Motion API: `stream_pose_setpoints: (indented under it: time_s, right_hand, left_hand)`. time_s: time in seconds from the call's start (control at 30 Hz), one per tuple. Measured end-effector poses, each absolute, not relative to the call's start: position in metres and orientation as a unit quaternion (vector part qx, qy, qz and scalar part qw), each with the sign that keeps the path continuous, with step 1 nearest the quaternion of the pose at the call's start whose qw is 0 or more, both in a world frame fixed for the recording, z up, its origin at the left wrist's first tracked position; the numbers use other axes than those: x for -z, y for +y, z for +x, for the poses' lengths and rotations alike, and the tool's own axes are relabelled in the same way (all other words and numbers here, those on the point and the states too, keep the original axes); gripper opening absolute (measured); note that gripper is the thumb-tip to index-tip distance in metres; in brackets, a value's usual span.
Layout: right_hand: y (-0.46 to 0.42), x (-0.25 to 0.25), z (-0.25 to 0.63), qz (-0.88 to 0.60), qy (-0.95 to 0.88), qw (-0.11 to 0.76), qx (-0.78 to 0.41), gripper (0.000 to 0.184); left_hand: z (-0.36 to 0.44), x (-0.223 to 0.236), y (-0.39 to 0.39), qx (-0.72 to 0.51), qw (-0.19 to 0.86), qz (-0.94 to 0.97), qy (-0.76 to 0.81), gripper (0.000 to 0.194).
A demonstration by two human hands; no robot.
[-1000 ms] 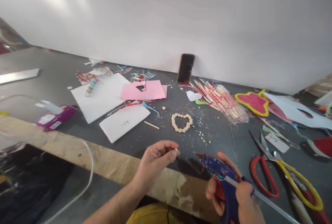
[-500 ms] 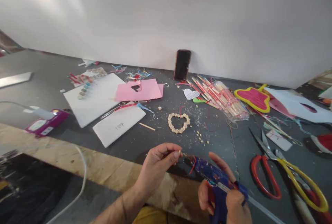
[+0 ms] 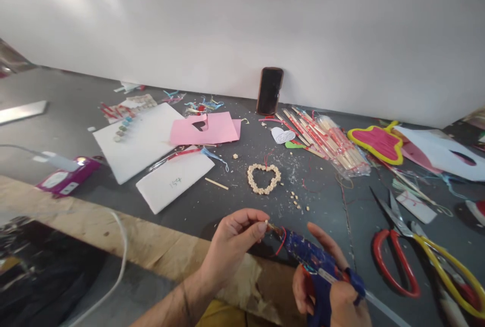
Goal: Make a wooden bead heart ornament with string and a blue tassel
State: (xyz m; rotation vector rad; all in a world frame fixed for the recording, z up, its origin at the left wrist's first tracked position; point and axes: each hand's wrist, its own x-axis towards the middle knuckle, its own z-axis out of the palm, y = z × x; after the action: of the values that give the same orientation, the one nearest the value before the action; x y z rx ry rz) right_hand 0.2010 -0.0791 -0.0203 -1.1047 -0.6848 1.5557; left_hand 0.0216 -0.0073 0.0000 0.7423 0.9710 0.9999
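Between thumb and forefinger, my left hand [image 3: 240,238] pinches a tiny pale wooden piece [image 3: 267,223]. My right hand [image 3: 333,276] is wrapped round a blue glue gun [image 3: 308,252], with a clear glue stick [image 3: 382,307] poking out of its back end. The gun's nozzle meets the small piece at my left fingertips, or stops just short of it. Beyond my hands lies a heart-shaped ring [image 3: 263,179] made of small pale pieces, with a red thread at its top. Several loose pale bits [image 3: 294,198] are scattered to its right.
Red-handled scissors [image 3: 396,261] and yellow-handled scissors [image 3: 447,269] lie at right. A phone [image 3: 270,90] leans on the white wall. Wrapped chopsticks [image 3: 326,140] and a pink-and-yellow shape [image 3: 376,144] lie behind. White board [image 3: 174,180], pink paper [image 3: 220,129] and a purple device [image 3: 68,177] are at left.
My right hand has brought the glue gun leftward, so its nozzle is now at the small piece in my left fingertips. The left hand keeps its pinch.
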Motion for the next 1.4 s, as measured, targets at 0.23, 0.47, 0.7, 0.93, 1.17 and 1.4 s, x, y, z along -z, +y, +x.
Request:
stream_pose_setpoints:
  time_s: [0.23, 0.47, 0.7, 0.93, 1.17, 1.4]
  right_hand:
    - [-0.075, 0.023, 0.209, -0.439, -0.305, 0.493, -0.686, 0.094]
    - [-0.078, 0.028, 0.206, -0.459, -0.310, 0.511, -0.657, 0.095]
    - [-0.079, -0.001, 0.186, -0.522, -0.302, 0.531, -0.595, 0.080]
    - [-0.079, 0.014, 0.194, -0.478, -0.311, 0.528, -0.629, 0.084]
    - [-0.079, 0.021, 0.201, -0.477, -0.308, 0.511, -0.646, 0.090]
    - [-0.081, 0.011, 0.193, -0.515, -0.297, 0.515, -0.618, 0.084]
  left_hand:
    - [0.020, 0.001, -0.008, -0.448, 0.705, 0.324, 0.443, 0.014]
    - [0.021, -0.004, -0.007, -0.450, 0.716, 0.303, 0.441, 0.019]
    - [0.021, -0.006, -0.006, -0.452, 0.718, 0.300, 0.437, 0.020]
    - [0.020, -0.008, -0.006, -0.446, 0.735, 0.281, 0.425, 0.021]
    - [0.020, -0.005, -0.006, -0.443, 0.735, 0.286, 0.426, 0.020]
    - [0.020, -0.006, -0.006, -0.439, 0.717, 0.304, 0.448, 0.023]
